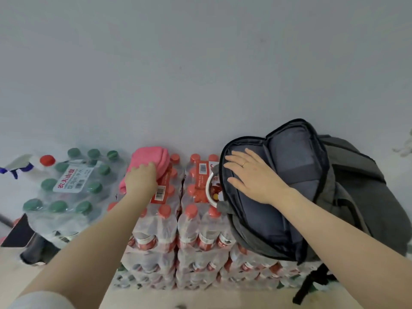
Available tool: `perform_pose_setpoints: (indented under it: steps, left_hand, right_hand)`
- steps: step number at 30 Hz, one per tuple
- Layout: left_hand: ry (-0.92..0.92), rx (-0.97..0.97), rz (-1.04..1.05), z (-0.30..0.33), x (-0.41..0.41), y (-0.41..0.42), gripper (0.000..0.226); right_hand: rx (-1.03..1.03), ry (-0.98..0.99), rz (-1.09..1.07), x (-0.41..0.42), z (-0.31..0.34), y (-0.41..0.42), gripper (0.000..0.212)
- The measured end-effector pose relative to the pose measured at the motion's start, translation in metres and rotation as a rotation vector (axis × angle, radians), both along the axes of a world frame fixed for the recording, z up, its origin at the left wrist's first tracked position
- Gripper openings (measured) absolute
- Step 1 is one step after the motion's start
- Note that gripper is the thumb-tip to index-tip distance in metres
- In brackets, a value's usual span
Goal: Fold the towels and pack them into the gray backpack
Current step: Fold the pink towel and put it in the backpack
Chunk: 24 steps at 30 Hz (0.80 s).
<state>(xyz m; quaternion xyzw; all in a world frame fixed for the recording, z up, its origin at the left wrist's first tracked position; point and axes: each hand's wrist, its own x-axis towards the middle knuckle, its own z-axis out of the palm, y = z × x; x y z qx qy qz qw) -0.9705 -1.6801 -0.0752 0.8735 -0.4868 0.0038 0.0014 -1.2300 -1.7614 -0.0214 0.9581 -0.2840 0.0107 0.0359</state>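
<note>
Your left hand [142,177] is closed on the pink towel [149,161], which already sits folded into a thick bundle on top of the red-capped bottle packs [178,221], well to the left of the gray backpack [312,192]. Your right hand [252,177] lies flat and spread on the backpack's opened flap, fingers loose, gripping nothing — it seems to be pressing the flap down to keep the mouth wide.

Judging from this, the folding of this towel looks done and the packing is what's left: the bundle has yet to cross from the bottle tops to the backpack. The main compartment shows only gray lining (no towel is visible inside, though the deeper part is hidden), so I would put you near the start of the packing. Whether more towels wait elsewhere, I cannot tell; only the pink one is in sight.

Between the towel and the backpack sits a white-rimmed bowl [211,190] with a red pattern, touching the backpack's left edge — carry the bundle over it rather than dragging it across. Left of the towel stands a pack of green-capped bottles [66,186], with a spray bottle [20,163] beyond it against the wall. The bottle caps make a bumpy, uneven surface, and the backpack leans on them against the wall, so it may shift when you push the towel in.
</note>
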Motion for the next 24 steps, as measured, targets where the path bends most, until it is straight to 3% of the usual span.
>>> perform_pose_setpoints:
  steps: [5,8,11,14,15,18,19,22,24]
  left_hand:
    - [0.216,-0.31,-0.228,0.042,-0.014,-0.006,0.027]
    - [0.294,-0.416,-0.481,0.081,-0.029,-0.01,0.034]
    - [0.183,-0.466,-0.803,0.104,-0.045,-0.013,0.046]
    - [0.254,-0.47,-0.927,0.111,-0.058,-0.025,0.051]
    - [0.373,-0.499,-0.89,0.111,-0.061,-0.03,0.051]
    - [0.851,-0.744,-0.671,0.101,-0.063,-0.044,0.071]
    - [1.013,-0.747,-0.584,0.096,-0.062,-0.048,0.077]
    - [1.582,-0.468,-0.427,0.081,-0.073,-0.062,0.061]
    - [1.755,-0.364,-0.386,0.072,-0.086,-0.069,0.037]
  right_hand:
    - [0.102,-0.14,-0.019,0.01,0.0,0.002,0.059]
    - [0.087,-0.284,-0.003,0.018,0.008,0.003,0.083]
    - [0.053,-0.398,0.033,0.03,0.021,0.008,0.095]
    - [0.43,-0.584,-0.118,0.038,0.036,0.013,0.082]
    - [0.519,-0.659,-0.186,0.038,0.041,0.014,0.072]
    - [0.527,-0.911,-0.361,0.028,0.045,0.008,0.034]
    - [0.542,-1.002,-0.41,0.024,0.044,0.007,0.021]
    - [0.687,-1.187,-0.514,0.017,0.042,0.005,0.011]
    - [0.664,-0.999,-0.598,0.013,0.04,0.002,0.023]
